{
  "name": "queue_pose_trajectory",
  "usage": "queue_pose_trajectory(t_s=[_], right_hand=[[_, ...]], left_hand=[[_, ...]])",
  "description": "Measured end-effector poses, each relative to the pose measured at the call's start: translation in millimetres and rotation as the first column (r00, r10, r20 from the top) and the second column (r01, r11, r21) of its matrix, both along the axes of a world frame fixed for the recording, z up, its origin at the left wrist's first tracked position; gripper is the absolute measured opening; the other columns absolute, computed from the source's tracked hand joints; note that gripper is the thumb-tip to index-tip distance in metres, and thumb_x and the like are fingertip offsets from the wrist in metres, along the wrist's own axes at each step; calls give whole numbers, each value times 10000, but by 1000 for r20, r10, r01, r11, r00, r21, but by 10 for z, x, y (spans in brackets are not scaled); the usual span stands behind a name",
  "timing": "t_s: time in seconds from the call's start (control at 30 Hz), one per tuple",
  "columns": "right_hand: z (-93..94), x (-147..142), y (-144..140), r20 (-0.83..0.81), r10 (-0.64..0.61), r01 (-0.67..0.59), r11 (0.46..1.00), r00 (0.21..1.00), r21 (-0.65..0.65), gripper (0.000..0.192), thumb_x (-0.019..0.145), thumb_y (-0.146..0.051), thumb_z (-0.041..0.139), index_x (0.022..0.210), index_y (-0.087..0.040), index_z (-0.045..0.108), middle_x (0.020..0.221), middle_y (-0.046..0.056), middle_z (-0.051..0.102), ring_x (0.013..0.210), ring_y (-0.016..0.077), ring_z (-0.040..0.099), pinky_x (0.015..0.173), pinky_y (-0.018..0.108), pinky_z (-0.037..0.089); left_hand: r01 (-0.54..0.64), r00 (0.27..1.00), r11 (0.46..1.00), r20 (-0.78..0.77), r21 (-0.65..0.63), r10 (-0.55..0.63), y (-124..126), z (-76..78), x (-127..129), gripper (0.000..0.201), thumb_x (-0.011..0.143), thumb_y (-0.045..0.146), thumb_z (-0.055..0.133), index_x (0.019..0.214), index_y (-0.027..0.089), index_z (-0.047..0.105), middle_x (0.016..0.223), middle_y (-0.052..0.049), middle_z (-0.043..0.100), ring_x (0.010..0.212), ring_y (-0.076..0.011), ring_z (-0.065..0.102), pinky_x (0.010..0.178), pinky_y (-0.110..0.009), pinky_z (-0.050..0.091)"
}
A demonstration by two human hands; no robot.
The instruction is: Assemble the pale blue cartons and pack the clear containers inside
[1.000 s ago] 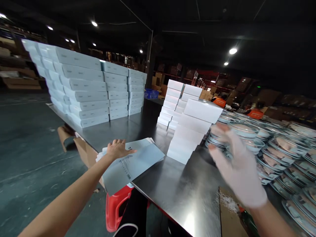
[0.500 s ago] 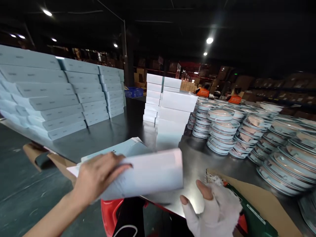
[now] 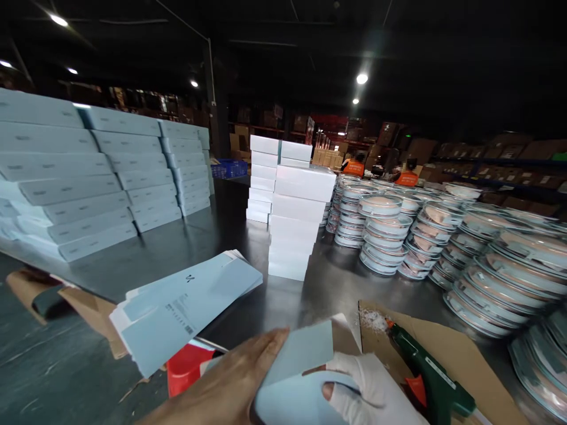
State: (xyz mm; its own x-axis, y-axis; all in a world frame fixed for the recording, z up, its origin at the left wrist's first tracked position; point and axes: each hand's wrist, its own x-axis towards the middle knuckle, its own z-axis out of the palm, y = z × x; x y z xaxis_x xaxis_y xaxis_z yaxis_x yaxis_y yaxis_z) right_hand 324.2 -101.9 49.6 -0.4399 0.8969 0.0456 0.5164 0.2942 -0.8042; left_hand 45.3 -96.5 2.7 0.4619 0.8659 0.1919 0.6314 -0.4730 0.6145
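Observation:
A light blue carton (image 3: pixel 295 378) is held close in front of me at the table's near edge, its top flap lifted. Along its left side lies my bare left hand (image 3: pixel 248 369), gripping it with the fingers together. My right hand (image 3: pixel 365 386), in a white glove with bare fingertips, pinches the carton's right end near an opening. Just left of them, a pile of flat light blue cartons (image 3: pixel 201 292) with printed text overhangs the table edge. To the right of my gloved hand, a green glue gun (image 3: pixel 427 363) rests on a brown cardboard sheet (image 3: pixel 478 369).
Stacked light blue boxes (image 3: pixel 106 195) line the table's left side, and white boxes (image 3: pixel 296 218) stand in the middle. Stacks of round clear-lidded containers (image 3: pixel 385 230) fill the right. A red stool (image 3: pixel 186 369) is below the edge. People in orange vests (image 3: pixel 353 167) are far behind.
The carton has moved down and right, turned from lying flat across my view to end-on. My gloved hand, which was apart from it, now grips it. The flat pile is uncovered.

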Motion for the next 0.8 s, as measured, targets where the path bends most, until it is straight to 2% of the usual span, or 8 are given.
queue_pose_trajectory(t_s=[0.07, 0.13, 0.2, 0.3, 0.4, 0.53, 0.73, 0.8], right_hand=[[51, -6, 65, 56, -114, 95, 959, 992, 266, 264, 971, -403, 595, 1147, -302, 763, 1060, 34, 800, 943, 233, 770, 792, 284, 617], [60, 5, 152, -59, -288, 264, 754, 956, 601, 364, 950, -379, 645, 1294, -261, 665, 1265, 90, 737, 1131, 275, 722, 948, 369, 596], [36, 4, 230, -250, -362, 424, 564, 898, 709, 660, 936, -410, 679, 1532, -250, 443, 1581, 144, 492, 1446, 330, 493, 1169, 498, 440], [-35, -67, 304, -355, -285, 440, 737, 890, 513, 809, 989, -505, 585, 1657, -313, 171, 1719, 96, 261, 1564, 312, 300, 1243, 526, 326], [-120, -205, 337, -500, -209, 405, 855, 840, 323, 715, 994, -615, 502, 1610, -282, 356, 1665, 104, 388, 1500, 317, 425, 1189, 455, 424], [-184, -367, 322, -589, -337, 522, 835, 735, 175, 738, 983, -625, 517, 1599, -240, 384, 1609, 125, 475, 1478, 315, 453, 1219, 456, 372], [-185, -467, 238, -663, -403, 522, 853, 631, -22, 872, 1014, -557, 505, 1649, -393, -71, 1733, 57, 220, 1545, 264, 351, 1217, 512, 363], [-215, -471, 198, -694, -349, 501, 865, 629, 19, 876, 1020, -507, 509, 1648, -378, -89, 1731, 79, 222, 1555, 260, 323, 1226, 520, 344]], left_hand=[[26, 996, 989, 90, -147, -13, 72, 145, 35, 824, 711, 374, 882, 1478, 306, 591, 1403, -76, 711, 1214, -377, 703, 1026, -404, 568], [-13, 957, 987, 284, -160, 59, 189, 234, 26, 606, 840, 434, 772, 1417, 290, 654, 1364, -60, 737, 1218, -352, 700, 1067, -403, 539], [-77, 850, 986, 507, -146, 142, 313, 216, 20, 676, 888, 517, 704, 1495, 254, 565, 1489, -85, 642, 1353, -356, 597, 1152, -433, 463], [-54, 720, 987, 679, -150, 143, 435, 71, 85, 914, 860, 560, 741, 1614, 231, 344, 1634, -128, 460, 1494, -363, 422, 1229, -473, 348], [51, 677, 994, 735, -98, 38, 470, 12, 226, 910, 839, 578, 776, 1581, 239, 373, 1618, -157, 461, 1474, -377, 439, 1214, -486, 362], [-4, 612, 1000, 790, -21, 19, 464, 138, 417, 741, 861, 803, 566, 1286, 200, 642, 1524, -154, 537, 1445, -395, 444, 1202, -481, 372], [-153, 546, 977, 811, -146, 207, 322, 249, 539, 465, 961, 618, 568, 1256, 270, 483, 1507, -126, 520, 1292, -298, 585, 984, -389, 538], [-156, 630, 983, 757, -95, 173, 252, 284, 521, 336, 973, 529, 576, 1186, 269, 570, 1393, -103, 589, 1258, -286, 590, 989, -376, 519]])
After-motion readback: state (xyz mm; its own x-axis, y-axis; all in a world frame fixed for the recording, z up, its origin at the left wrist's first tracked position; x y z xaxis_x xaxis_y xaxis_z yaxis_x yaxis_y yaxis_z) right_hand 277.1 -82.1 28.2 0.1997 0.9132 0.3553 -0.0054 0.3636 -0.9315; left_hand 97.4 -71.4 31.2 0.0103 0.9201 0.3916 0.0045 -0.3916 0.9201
